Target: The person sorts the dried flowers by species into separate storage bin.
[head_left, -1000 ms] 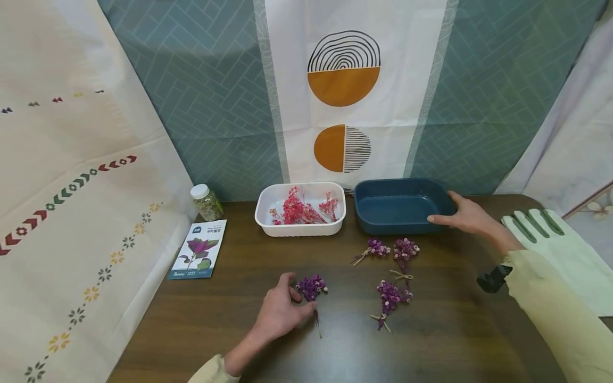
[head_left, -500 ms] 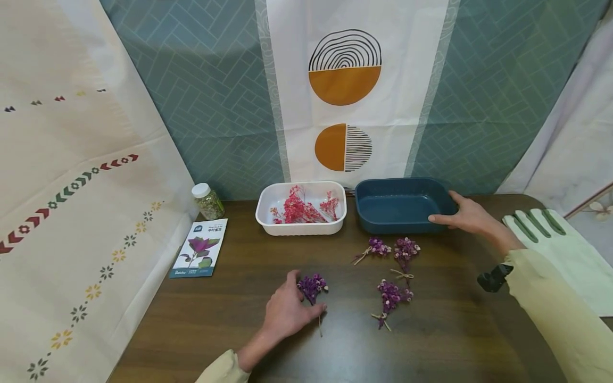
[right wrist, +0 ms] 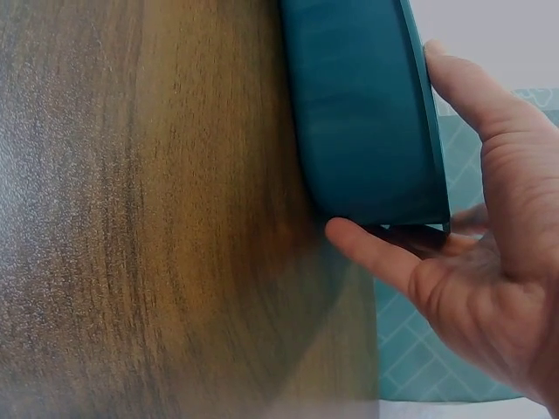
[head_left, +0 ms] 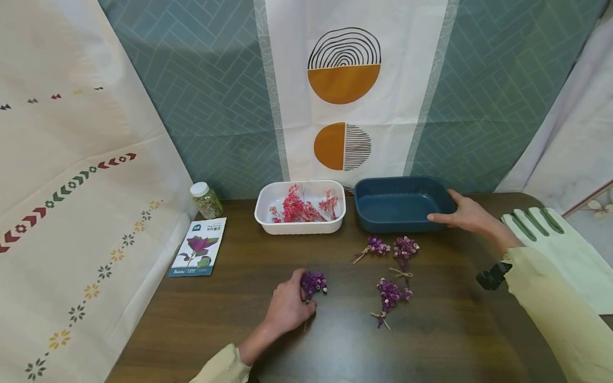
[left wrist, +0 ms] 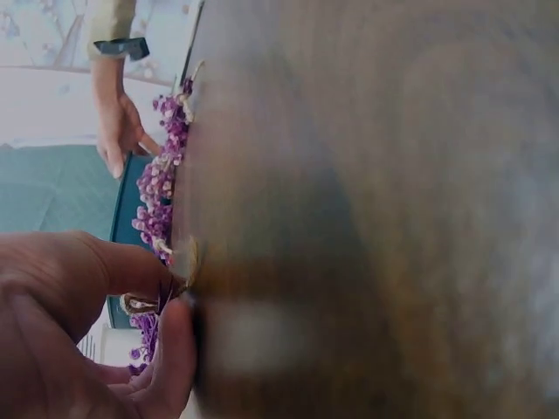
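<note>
Between thumb and fingertips my left hand [head_left: 289, 306] pinches the stems of a small bunch of purple dried flowers [head_left: 313, 283], low over the wooden table. In the left wrist view, tan twine [left wrist: 138, 303] shows by those fingertips, and the fingers partly cover the blossoms. My right hand [head_left: 468, 214] grips the right end of a dark blue tray [head_left: 402, 225], its thumb at the near corner and its fingers around the far side. Three twine-tied purple bunches lie in front of this tray: one [head_left: 378, 246] at left, one [head_left: 405, 249] at right, another [head_left: 390, 293] nearer me.
Left of the blue tray stands a white tray [head_left: 300, 229] with red dried flowers [head_left: 297, 206]. A white-capped jar [head_left: 208, 202] and a seed packet [head_left: 198, 247] sit at the table's left. A white and green glove [head_left: 551, 239] lies at right. Hanging cloth [head_left: 230, 133] backs the table.
My left hand has closed its fingers and thumb around the purple flower bunch, which has tilted slightly. My right hand has stayed at the blue tray.
</note>
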{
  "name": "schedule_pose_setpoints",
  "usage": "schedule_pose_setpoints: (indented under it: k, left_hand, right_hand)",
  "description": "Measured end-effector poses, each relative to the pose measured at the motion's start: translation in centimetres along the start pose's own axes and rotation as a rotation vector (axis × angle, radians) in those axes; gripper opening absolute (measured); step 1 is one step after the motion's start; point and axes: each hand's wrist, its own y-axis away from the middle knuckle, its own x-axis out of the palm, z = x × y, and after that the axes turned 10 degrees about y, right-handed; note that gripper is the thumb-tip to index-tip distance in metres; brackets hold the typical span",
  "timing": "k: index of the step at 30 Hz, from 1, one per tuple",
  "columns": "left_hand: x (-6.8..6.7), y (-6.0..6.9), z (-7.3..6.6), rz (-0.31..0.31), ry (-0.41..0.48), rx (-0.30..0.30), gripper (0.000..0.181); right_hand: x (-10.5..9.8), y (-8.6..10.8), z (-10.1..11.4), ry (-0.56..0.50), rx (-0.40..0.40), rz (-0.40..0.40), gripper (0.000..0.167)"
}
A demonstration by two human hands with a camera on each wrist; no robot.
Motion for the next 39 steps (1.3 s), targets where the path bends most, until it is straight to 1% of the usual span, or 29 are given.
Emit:
schedule_pose_setpoints:
  k: [1,3,10,13,19,22,26,32,39]
  left_hand:
    - [-0.07,-0.06,0.05,0.007,0.007,0.015,0.064]
    - [-0.19,-0.16,0.16,0.024,0.015,0.028,0.063]
    - [-0.6,-0.4,0.17,0.065,0.025,0.032,0.061]
    - [-0.79,-0.52,-0.02,0.087,0.016,0.024,0.061]
    - [-0.94,-0.46,-0.41,0.136,-0.01,-0.012,0.058]
    - [-0.91,-0.38,-0.46,0.134,-0.026,-0.015,0.055]
    - [-0.88,-0.33,-0.38,0.117,-0.026,-0.002,0.05]
    - [-0.94,-0.41,-0.34,0.106,0.008,0.021,0.044]
    - [-0.95,-0.69,-0.34,0.099,0.058,0.057,0.042]
  right_hand:
    - [-0.02,0.01,0.0,-0.001,-0.001,-0.001,0.118]
    - [-0.05,0.06,0.02,-0.003,-0.003,-0.002,0.118]
    - [-0.21,0.1,0.05,0.022,-0.007,-0.004,0.118]
    - [-0.26,0.05,0.01,0.042,-0.009,-0.01,0.118]
    - [-0.25,-0.08,-0.12,0.082,-0.006,-0.019,0.119]
    - [-0.27,-0.09,-0.04,0.082,-0.003,-0.023,0.119]
    - [-0.29,-0.08,0.12,0.082,-0.001,-0.024,0.119]
    - [-0.31,-0.14,0.09,0.075,0.002,-0.023,0.12]
    - [-0.41,-0.06,0.19,0.089,-0.011,-0.029,0.118]
